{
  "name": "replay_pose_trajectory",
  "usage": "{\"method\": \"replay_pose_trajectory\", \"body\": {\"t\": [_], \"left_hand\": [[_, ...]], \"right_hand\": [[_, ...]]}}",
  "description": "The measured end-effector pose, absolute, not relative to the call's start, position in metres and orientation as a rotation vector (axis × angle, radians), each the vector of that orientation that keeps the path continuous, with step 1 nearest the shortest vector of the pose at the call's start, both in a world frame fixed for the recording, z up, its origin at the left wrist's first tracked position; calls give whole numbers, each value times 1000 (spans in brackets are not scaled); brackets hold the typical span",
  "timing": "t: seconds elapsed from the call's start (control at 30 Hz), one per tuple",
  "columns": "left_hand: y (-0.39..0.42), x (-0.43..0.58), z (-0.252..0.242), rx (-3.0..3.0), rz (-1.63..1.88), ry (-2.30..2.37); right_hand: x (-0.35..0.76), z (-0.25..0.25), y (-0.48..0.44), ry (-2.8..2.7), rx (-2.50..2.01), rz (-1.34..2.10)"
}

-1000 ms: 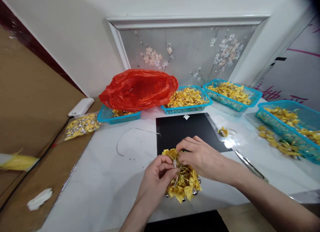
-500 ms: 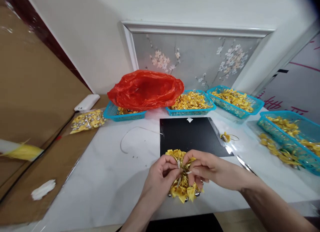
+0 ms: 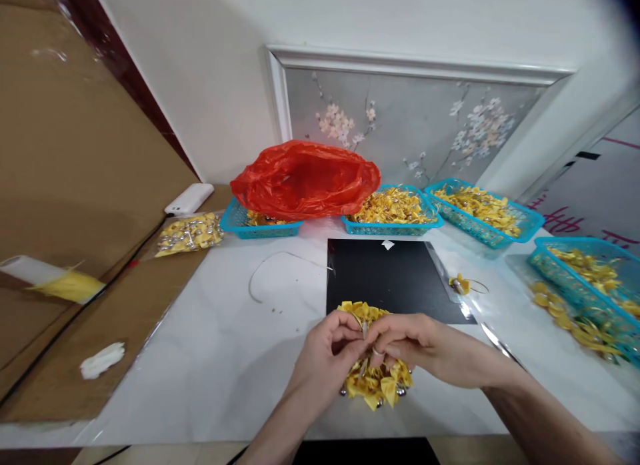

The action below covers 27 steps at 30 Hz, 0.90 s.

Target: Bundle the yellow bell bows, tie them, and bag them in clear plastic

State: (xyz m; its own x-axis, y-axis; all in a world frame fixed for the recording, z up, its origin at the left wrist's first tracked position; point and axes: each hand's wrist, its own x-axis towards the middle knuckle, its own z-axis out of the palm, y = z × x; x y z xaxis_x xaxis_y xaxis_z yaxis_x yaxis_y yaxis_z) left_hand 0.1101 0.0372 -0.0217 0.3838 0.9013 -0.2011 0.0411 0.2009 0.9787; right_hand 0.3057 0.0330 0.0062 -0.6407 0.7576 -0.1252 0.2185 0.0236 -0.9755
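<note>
A bunch of small yellow ribbon bows with silver bells [image 3: 376,385] lies near the front edge of the white table [image 3: 210,358]. Both hands meet on top of it. My left hand [image 3: 327,358] has its fingers curled and pinched on the bunch at a thin white tie or wire. My right hand [image 3: 417,348] reaches in from the right, with fingertips pinched together on the same spot. What exactly sits between the fingertips is too small to name. A black square mat [image 3: 393,275] lies just beyond the bunch.
Several blue baskets of yellow bows stand along the back [image 3: 395,215] and right [image 3: 595,278]; a red plastic bag [image 3: 307,178] covers one. A bagged batch of bows [image 3: 190,233], a white box [image 3: 190,199], a wire loop [image 3: 280,271], a single bow [image 3: 460,285] and metal tweezers or scissors [image 3: 500,345] lie around.
My right hand has drawn in from over the bunch to meet the left fingertips. The view has shifted, so everything sits slightly lower and to the right.
</note>
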Motion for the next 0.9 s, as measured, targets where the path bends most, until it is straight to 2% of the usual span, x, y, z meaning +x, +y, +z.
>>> {"method": "replay_pose_trajectory", "body": {"t": [0.23, 0.4, 0.53, 0.9], "left_hand": [[38, 109, -20, 1223, 775, 1031], [37, 109, -19, 1212, 783, 1029], [37, 109, -20, 1205, 796, 1016], [38, 112, -19, 1223, 808, 1012]], "right_hand": [[295, 8, 32, -2097, -1222, 1251], [291, 1, 27, -2043, -1330, 1110], [293, -5, 20, -1836, -1429, 1151], [299, -12, 23, -1653, -1134, 1342]]}}
